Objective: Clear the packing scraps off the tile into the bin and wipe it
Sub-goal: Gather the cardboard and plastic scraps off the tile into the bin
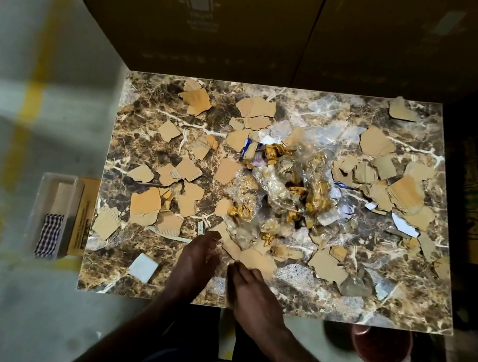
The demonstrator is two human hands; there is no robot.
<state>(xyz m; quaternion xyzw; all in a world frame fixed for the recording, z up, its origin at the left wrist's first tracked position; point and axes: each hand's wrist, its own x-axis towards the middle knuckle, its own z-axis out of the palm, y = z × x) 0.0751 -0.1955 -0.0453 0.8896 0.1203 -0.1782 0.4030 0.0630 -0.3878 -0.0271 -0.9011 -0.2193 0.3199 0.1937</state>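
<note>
tile [291, 295]: one, marble-patterned
cardboard scraps [145, 205]: dozens
left hand [194, 264]: flat, fingers straight
right hand [254, 295]: flat, fingers straight
bin [379, 346]: one, red

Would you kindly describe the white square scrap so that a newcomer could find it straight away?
Start at the brown marble-patterned tile and go to its near edge, left of the left hand. The white square scrap lies there alone on bare tile. Unlike the torn tan cardboard pieces beyond it, it is white with straight edges.

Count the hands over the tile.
2: left hand and right hand, side by side at the tile's near edge, fingers on cardboard scraps. None seems hidden.
</note>
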